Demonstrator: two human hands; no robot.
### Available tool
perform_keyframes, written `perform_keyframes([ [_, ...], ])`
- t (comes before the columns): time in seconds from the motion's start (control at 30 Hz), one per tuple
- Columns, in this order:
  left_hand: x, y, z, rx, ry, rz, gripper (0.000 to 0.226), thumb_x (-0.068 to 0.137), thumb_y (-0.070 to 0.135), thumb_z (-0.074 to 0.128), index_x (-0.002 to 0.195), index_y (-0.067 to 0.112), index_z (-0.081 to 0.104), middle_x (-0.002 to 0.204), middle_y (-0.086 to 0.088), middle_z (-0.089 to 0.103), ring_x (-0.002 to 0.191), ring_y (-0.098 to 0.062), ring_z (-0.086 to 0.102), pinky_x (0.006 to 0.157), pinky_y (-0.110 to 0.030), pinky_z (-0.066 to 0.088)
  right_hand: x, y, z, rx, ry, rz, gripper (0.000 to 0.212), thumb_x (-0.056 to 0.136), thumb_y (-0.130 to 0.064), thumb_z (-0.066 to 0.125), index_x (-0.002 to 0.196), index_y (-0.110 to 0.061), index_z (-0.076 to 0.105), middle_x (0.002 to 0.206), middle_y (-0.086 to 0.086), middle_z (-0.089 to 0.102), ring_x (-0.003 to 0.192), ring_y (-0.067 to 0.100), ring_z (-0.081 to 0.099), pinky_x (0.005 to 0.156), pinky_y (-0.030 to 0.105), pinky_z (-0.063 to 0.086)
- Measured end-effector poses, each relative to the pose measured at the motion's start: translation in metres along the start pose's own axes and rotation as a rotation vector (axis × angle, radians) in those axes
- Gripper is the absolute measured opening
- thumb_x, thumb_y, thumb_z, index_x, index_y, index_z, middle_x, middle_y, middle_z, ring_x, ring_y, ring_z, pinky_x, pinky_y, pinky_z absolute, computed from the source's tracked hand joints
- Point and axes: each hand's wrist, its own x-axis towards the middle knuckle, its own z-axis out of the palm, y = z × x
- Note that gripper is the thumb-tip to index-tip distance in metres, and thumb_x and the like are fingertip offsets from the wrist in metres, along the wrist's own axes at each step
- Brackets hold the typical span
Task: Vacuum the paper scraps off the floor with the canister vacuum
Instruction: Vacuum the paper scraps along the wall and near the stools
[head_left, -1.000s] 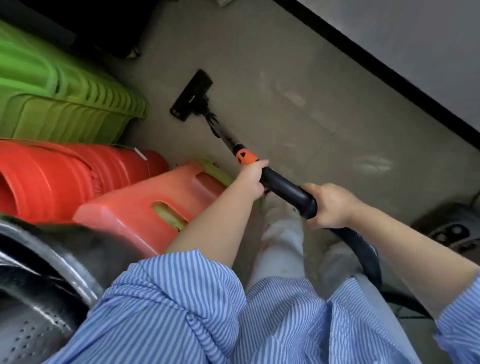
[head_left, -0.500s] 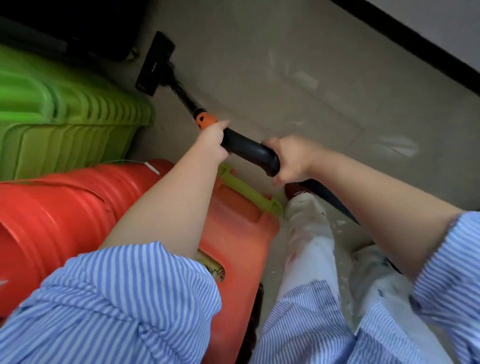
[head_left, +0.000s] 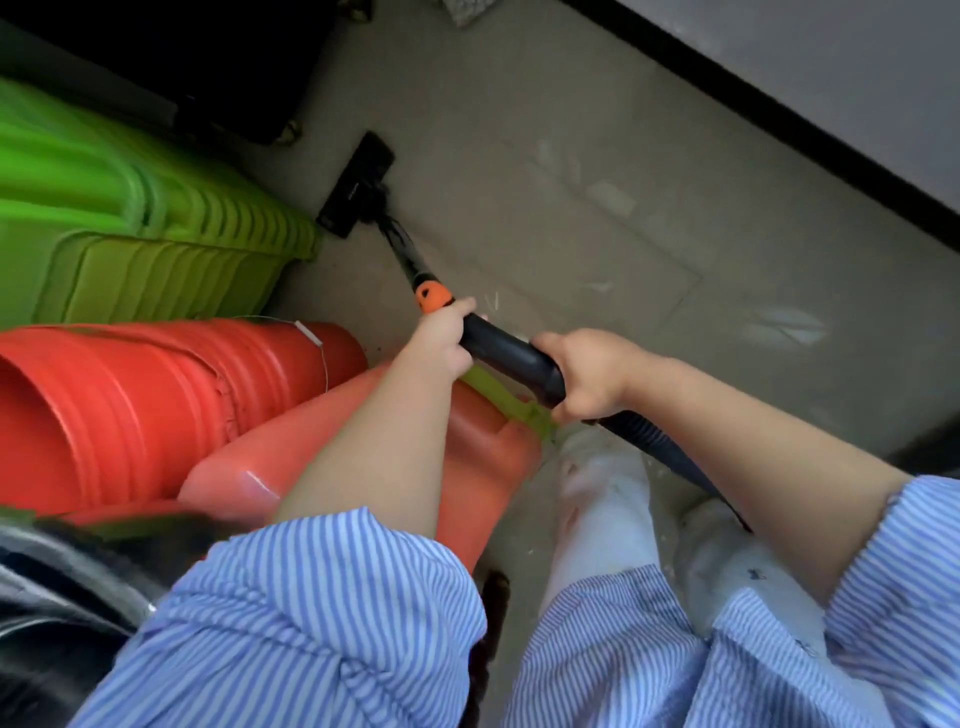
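Note:
The black vacuum wand (head_left: 506, 351) runs from my hands down to a black floor head (head_left: 357, 184), which rests on the grey floor beside the green bin (head_left: 156, 234). My left hand (head_left: 441, 340) grips the wand just below its orange collar (head_left: 431, 296). My right hand (head_left: 584, 376) is closed around the curved black handle, where the ribbed hose (head_left: 670, 462) leaves toward the lower right. A few thin pale scraps (head_left: 493, 301) lie on the floor by my left hand. The canister is hidden.
Stacked orange buckets (head_left: 130, 405) and an orange plastic stool (head_left: 467, 467) crowd the left side. A dark cabinet (head_left: 218, 62) stands behind the bin. The wall with its black baseboard (head_left: 779, 135) runs along the upper right. My white trouser legs (head_left: 602, 509) are below.
The floor head has pulled back from the dark cabinet toward me along the green bin. My hands and the wand have come back and to the right.

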Motion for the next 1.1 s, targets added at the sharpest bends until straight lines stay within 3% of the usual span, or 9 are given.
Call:
perform_keyframes([
  [0.07,-0.015,-0.024,0.005,-0.004,0.001,-0.02,0.025,0.098,0.011,0.047,0.119,-0.001,0.052,0.122,-0.018,0.06,0.114,-0.031,0.056,0.087,-0.039,0.043,-0.027,0.008,0.005,-0.014,-0.035,0.013,0.046,0.069,-0.022,0.073,0.107,-0.014,0.05,0.083,0.003,0.057,0.074,0.023,0.055,0.062,0.028,0.041],
  [0.17,-0.047,-0.061,0.008,0.004,-0.046,-0.08,0.016,0.097,0.012,0.048,0.085,0.002,0.05,0.073,-0.012,0.061,0.073,-0.026,0.055,0.066,-0.034,0.044,-0.069,0.017,0.018,-0.048,-0.075,0.005,0.047,0.068,-0.021,0.072,0.109,-0.013,0.05,0.088,0.006,0.061,0.08,0.026,0.059,0.067,0.032,0.047],
  [0.37,-0.08,-0.116,0.012,-0.009,-0.041,-0.102,0.025,0.098,0.013,0.047,0.075,0.004,0.044,0.081,-0.01,0.052,0.073,-0.023,0.051,0.085,-0.033,0.04,-0.128,0.024,0.039,-0.106,-0.112,0.001,0.044,0.067,-0.022,0.073,0.1,-0.016,0.045,0.08,0.001,0.055,0.075,0.025,0.055,0.063,0.03,0.045],
  [0.5,-0.11,-0.141,0.024,-0.057,-0.09,-0.1,0.032,0.099,0.014,0.045,0.127,-0.001,0.048,0.13,-0.016,0.054,0.112,-0.027,0.055,0.1,-0.036,0.038,-0.162,0.033,0.039,-0.171,-0.149,-0.007,0.046,0.068,-0.021,0.073,0.095,-0.023,0.036,0.082,-0.001,0.054,0.073,0.02,0.051,0.063,0.028,0.043],
  [0.7,-0.119,-0.15,0.036,-0.022,-0.1,-0.112,0.028,0.098,0.014,0.046,0.071,0.007,0.04,0.07,-0.005,0.045,0.06,-0.015,0.043,0.07,-0.032,0.041,-0.185,0.034,0.02,-0.197,-0.196,0.002,0.04,0.068,-0.021,0.074,0.094,-0.019,0.043,0.078,-0.003,0.054,0.072,0.018,0.053,0.06,0.027,0.042],
  [0.8,-0.118,-0.146,0.034,-0.041,-0.091,-0.106,0.03,0.098,0.014,0.046,0.07,0.009,0.037,0.071,-0.005,0.044,0.06,-0.014,0.042,0.057,-0.027,0.038,-0.182,0.029,0.02,-0.203,-0.19,0.001,0.041,0.068,-0.022,0.074,0.095,-0.017,0.044,0.08,-0.002,0.056,0.073,0.019,0.055,0.063,0.028,0.044],
  [0.93,-0.113,-0.132,0.036,-0.068,-0.113,-0.093,0.019,0.098,0.013,0.046,0.079,0.009,0.042,0.093,-0.008,0.048,0.086,-0.02,0.049,0.089,-0.036,0.041,-0.167,0.029,0.011,-0.233,-0.188,0.011,0.041,0.066,-0.023,0.074,0.095,-0.018,0.046,0.078,-0.003,0.055,0.075,0.019,0.055,0.064,0.028,0.045],
  [1.03,-0.108,-0.119,0.04,-0.095,-0.118,-0.081,0.009,0.097,0.011,0.048,0.089,0.006,0.05,0.095,-0.01,0.055,0.082,-0.024,0.055,0.078,-0.036,0.045,-0.154,0.03,-0.006,-0.277,-0.177,0.026,0.04,0.065,-0.023,0.075,0.092,-0.019,0.047,0.072,-0.006,0.052,0.073,0.02,0.054,0.065,0.029,0.045],
  [1.1,-0.105,-0.105,0.041,-0.154,-0.11,-0.094,0.016,0.096,0.01,0.049,0.109,0.002,0.055,0.118,-0.012,0.056,0.103,-0.024,0.057,0.086,-0.035,0.043,-0.141,0.03,-0.018,-0.296,-0.179,0.039,0.038,0.064,-0.022,0.074,0.092,-0.018,0.049,0.075,-0.002,0.056,0.073,0.022,0.055,0.065,0.031,0.046],
])
